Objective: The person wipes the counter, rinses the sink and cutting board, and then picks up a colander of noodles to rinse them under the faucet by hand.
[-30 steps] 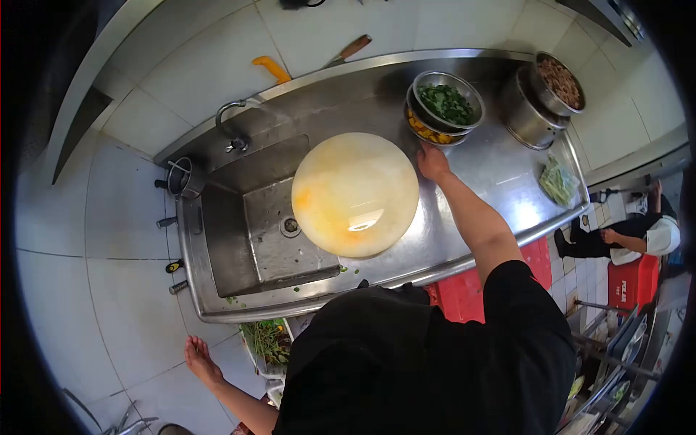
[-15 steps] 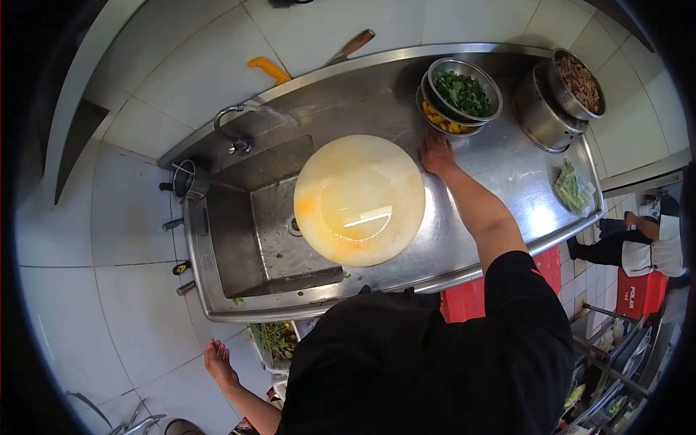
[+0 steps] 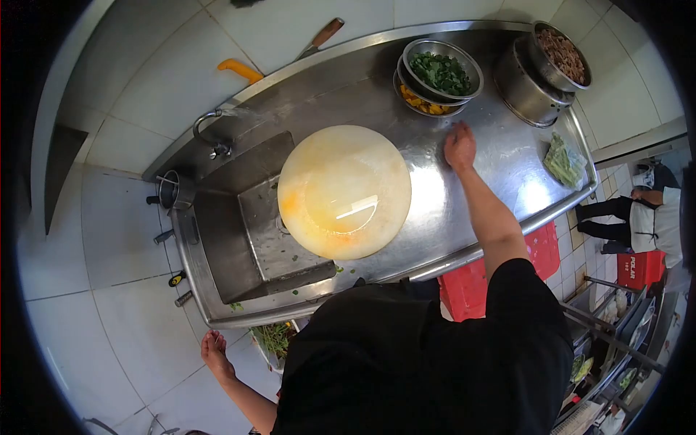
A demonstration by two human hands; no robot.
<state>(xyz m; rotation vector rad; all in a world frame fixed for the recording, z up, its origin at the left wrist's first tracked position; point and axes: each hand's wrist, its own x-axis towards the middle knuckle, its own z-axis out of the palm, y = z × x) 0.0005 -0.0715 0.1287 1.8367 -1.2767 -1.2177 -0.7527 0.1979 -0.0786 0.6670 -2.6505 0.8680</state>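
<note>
My right hand (image 3: 460, 147) is over the steel counter, apart from the bowls, its fingers loosely bent and nothing seen in them. Just beyond it, a steel bowl of chopped green leaves (image 3: 440, 74) rests on a bowl of orange-yellow pieces (image 3: 428, 107). My left hand (image 3: 214, 349) hangs in the air outside the sink's front left corner, fingers partly bent, holding nothing visible. Between the hands, a round, whitish board (image 3: 344, 192) with yellow-orange stains and a shiny, wet-looking top covers part of the sink (image 3: 225, 246).
Water runs from the tap (image 3: 209, 130). A knife (image 3: 322, 36) and a yellow handle (image 3: 239, 69) are at the back edge. Far right stand a steel pot (image 3: 533, 90), a bowl of brownish pieces (image 3: 562, 56) and a bag of greens (image 3: 564, 163). Another person (image 3: 645, 217) stands at right.
My right hand has drawn back from the bowls' rim and moved slightly right. My left hand is a little nearer the sink's front corner. The camera view has shifted.
</note>
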